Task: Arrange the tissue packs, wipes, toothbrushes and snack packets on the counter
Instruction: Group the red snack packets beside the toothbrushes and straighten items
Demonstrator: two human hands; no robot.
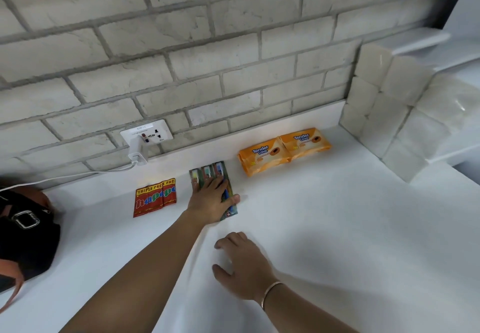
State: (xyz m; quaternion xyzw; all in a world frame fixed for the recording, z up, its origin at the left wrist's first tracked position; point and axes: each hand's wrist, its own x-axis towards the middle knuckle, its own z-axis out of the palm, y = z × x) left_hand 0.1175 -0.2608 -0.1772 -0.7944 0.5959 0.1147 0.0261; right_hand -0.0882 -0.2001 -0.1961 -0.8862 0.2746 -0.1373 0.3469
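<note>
Counter (324, 229) bears all items. Tissue packs (384, 114) stacked far right of left hand (210, 200); wipes (283, 151) up-right, snack packets (154, 199) left. Left hand lies flat, fingers spread, pressing toothbrushes (207, 171). Right hand (241, 262) rests loosely curled, empty.

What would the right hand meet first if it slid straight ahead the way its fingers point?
Probably the near end of the toothbrush packs, under the left hand. The right hand rests flat on the counter, fingers pointing up-left; only bare counter lies between, though depth is uncertain.
</note>
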